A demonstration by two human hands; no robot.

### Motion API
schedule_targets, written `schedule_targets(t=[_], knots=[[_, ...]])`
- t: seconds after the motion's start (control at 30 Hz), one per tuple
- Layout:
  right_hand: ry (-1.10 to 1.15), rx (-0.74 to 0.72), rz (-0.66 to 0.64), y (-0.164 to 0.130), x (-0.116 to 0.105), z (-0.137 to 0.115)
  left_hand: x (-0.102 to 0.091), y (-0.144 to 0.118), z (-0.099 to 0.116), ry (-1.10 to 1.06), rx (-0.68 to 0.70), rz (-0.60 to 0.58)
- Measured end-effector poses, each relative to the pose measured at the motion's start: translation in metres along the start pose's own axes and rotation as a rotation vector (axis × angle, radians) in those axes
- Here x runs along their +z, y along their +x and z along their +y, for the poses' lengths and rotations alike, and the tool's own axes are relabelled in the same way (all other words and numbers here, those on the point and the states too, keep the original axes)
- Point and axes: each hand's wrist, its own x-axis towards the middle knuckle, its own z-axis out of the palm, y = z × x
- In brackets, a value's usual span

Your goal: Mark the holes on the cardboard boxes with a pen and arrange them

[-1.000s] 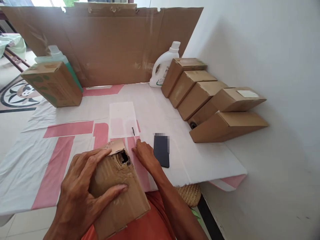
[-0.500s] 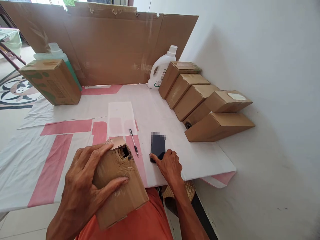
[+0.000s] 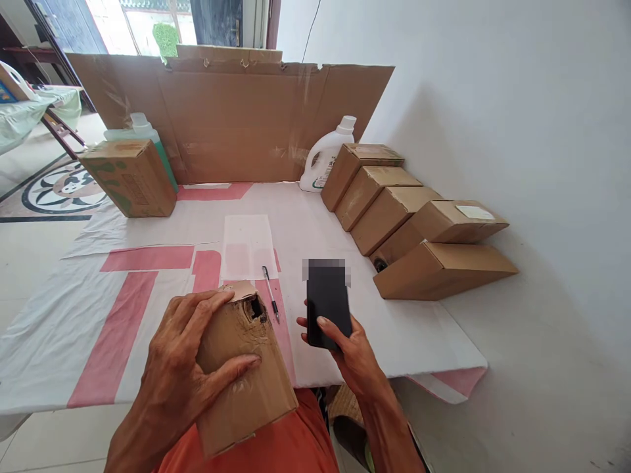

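Plain white wall (image 3: 493,98) from 12 to 4 o'clock, daylit doorway (image 3: 148,26) at 11 behind an upright cardboard sheet (image 3: 236,118), pale tiled floor (image 3: 29,190) with a round emblem (image 3: 64,190) at 10, pink-and-white covered table (image 3: 123,263) centre.

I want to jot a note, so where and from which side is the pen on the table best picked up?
Take the pen by the middle of its slim barrel, from above, pinching across its width. It lies flat on the table cover, running away from the person, beside the torn box under the left hand. The right hand holds the phone.
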Motion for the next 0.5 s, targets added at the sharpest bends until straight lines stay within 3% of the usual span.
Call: schedule_targets(t=[0.13, 0.23, 0.33, 0.5], knots=[[0.223, -0.123, -0.162, -0.046, 0.016, -0.042, -0.001, 0.002, -0.001, 0.017, 0.002, 0.002], [0.316, -0.025, -0.46, -0.073, 0.027, -0.062, -0.001, 0.002, -0.001, 0.019, 0.004, 0.006], [0.4, 0.158, -0.689, -0.091, 0.038, -0.066, -0.002, 0.001, 0.001, -0.009, 0.002, 0.009], [0.536, 0.312, -0.737, -0.098, 0.055, -0.049, -0.002, -0.001, 0.003, -0.052, -0.009, -0.003]])
